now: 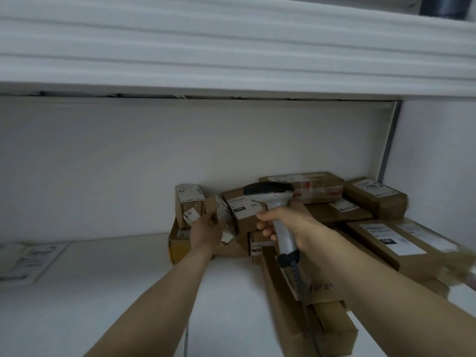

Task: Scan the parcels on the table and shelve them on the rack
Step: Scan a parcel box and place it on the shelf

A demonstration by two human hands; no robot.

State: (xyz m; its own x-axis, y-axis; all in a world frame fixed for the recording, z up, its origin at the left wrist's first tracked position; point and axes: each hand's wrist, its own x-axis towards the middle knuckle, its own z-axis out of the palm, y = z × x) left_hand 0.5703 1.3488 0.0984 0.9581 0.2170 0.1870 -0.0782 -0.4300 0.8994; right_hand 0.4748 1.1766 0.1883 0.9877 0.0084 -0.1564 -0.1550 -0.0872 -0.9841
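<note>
1. White shelf (116,292) against wall (103,163); cardboard parcels (373,199) piled behind, below and right of scanner (270,194).
2. Right hand (286,222): fingers wrapped round scanner handle. One scanner.
3. Left hand (206,229) grips small parcel (217,210), just left of scanner head and touching the pile; long axis tilted near upright.
4. Parcels: at least ten, overlapping, so exact count unclear.
5. Judged: left hand places it.

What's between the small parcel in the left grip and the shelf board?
Stacked boxes sit right behind and under the small parcel that the left grip holds. Left of the pile, nothing visible stands between it and the shelf board.
</note>
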